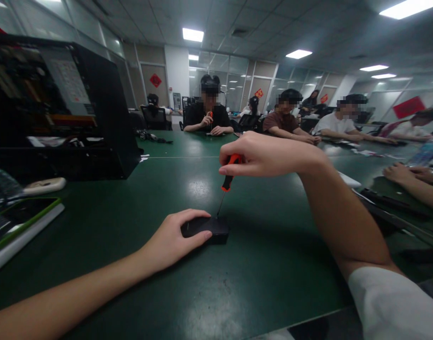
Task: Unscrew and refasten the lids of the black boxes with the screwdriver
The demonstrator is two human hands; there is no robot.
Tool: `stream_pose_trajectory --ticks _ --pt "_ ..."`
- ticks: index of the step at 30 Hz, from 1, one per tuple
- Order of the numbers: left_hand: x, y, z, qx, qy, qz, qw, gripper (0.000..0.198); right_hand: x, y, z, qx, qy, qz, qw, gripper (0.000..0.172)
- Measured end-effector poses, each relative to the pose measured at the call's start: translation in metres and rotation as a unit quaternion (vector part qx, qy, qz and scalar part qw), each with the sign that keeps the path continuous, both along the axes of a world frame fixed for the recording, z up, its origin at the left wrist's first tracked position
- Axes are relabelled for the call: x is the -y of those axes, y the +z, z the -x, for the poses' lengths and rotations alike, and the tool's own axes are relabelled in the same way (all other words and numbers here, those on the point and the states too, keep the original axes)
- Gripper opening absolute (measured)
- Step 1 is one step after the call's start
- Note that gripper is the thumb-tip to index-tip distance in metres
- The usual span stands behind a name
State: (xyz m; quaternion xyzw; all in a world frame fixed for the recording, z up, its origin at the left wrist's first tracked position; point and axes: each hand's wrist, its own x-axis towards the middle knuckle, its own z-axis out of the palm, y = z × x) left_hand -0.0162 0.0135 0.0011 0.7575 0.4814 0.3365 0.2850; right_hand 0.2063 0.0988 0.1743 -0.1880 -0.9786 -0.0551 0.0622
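Note:
A small black box lies flat on the green table. My left hand grips its left end, thumb along the near side and fingers on the far side. Above it, my right hand is closed around the orange and black handle of a screwdriver. The screwdriver stands nearly upright, leaning a little to the right, and its thin shaft comes down to the top of the box near the far right corner. Whether the tip sits in a screw is too small to tell.
At the left stands an open black computer case, with a green-edged phone on a white box nearer me. Dark strips lie at the right, near another person's hands. Several people sit across the table.

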Motion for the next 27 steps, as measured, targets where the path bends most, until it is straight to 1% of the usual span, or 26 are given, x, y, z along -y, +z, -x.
stream_pose_trajectory --ticks 5,15,20,23,27 --pt "0.000 -0.001 0.001 -0.003 -0.008 -0.006 1.000 0.037 -0.001 -0.001 0.003 -0.003 0.003 0.003 1.000 0.037" --pt "0.000 0.002 -0.001 -0.004 -0.012 0.004 1.000 0.036 0.002 -0.001 0.003 0.017 -0.006 0.042 0.999 0.034" --pt "0.000 -0.001 -0.001 0.001 -0.017 0.010 1.000 0.035 0.008 0.000 0.003 0.020 0.006 0.063 0.998 0.032" --pt "-0.002 -0.003 -0.001 -0.001 -0.023 0.008 1.000 0.037 0.013 -0.001 0.003 0.022 0.015 0.052 0.998 0.031" --pt "0.000 -0.004 0.001 -0.007 -0.024 0.000 1.000 0.038 0.018 -0.001 0.004 0.023 0.009 0.042 0.999 0.031"
